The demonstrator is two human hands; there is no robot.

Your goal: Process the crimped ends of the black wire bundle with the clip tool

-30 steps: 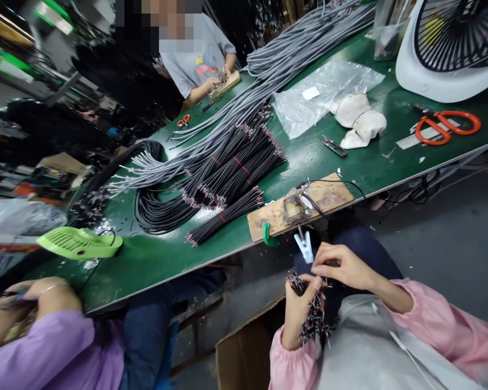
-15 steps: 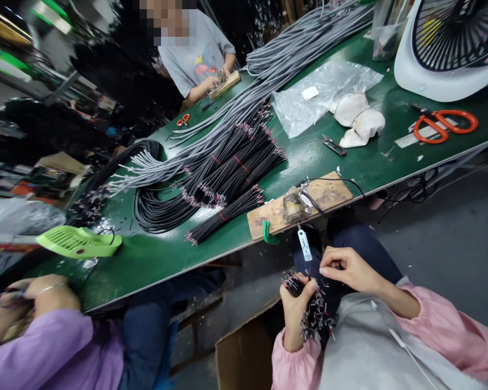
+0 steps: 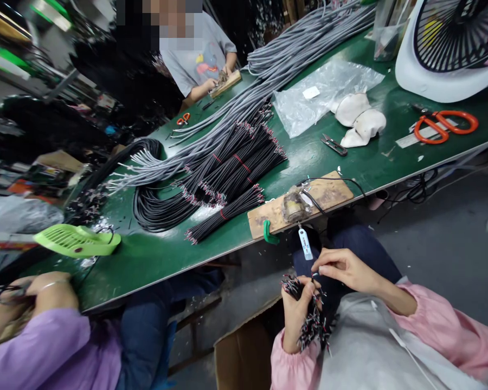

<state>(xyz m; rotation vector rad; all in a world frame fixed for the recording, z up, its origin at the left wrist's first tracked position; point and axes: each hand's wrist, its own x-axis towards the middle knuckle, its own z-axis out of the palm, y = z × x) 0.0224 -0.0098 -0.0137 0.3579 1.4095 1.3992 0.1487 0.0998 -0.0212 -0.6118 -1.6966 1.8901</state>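
Observation:
My left hand (image 3: 296, 311) is closed around a bundle of thin black cables (image 3: 291, 287). Red, white and black stripped wire ends (image 3: 312, 329) fan out above and below the thumb. At the top of the bundle, my right hand (image 3: 341, 266) is closed in a pinch, its fingertips on a pale wire end (image 3: 315, 274). Just beyond my hands, a small device with a light blue tag (image 3: 305, 244) hangs off a wooden board (image 3: 257, 221). A green clamp (image 3: 269, 233) sits at the board's edge.
Tied black cable bundles (image 3: 223, 214) and long grey cables (image 3: 228, 119) lie on the green table (image 3: 154, 265). Orange-handled scissors (image 3: 447, 127), small snips (image 3: 334, 145) and a fan (image 3: 415, 81) are to the right. A cardboard box (image 3: 244, 352) stands below; co-workers sit left and opposite.
My right hand has moved left and slightly down, bringing its fingertips to the wire ends above my left hand. The left hand keeps its hold on the cables; some hanging wire ends have shifted.

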